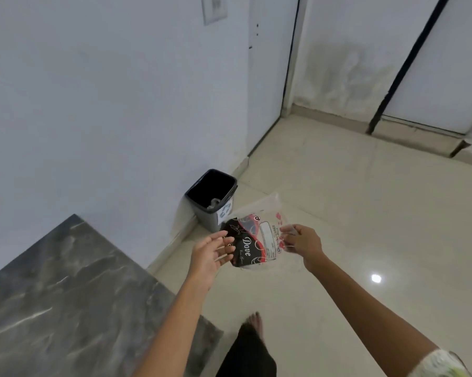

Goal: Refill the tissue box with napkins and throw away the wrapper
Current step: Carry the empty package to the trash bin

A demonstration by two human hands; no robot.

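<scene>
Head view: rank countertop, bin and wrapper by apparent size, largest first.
1. Dark marble countertop, largest by far, though it is also nearest the camera.
2. Wrapper, held between the left hand and right hand.
3. Bin, about the same as the wrapper; it stands farther off, so this order is unsure.

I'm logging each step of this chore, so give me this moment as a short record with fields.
held item: clear plastic wrapper with black and red print
right hand: pinching the wrapper's edge
left hand: fingers spread at the wrapper's other side
bin: small grey open-topped waste bin, on the floor by the wall, beyond the hands
wrapper status: not yet in the bin
nearby: dark marble counter
</scene>
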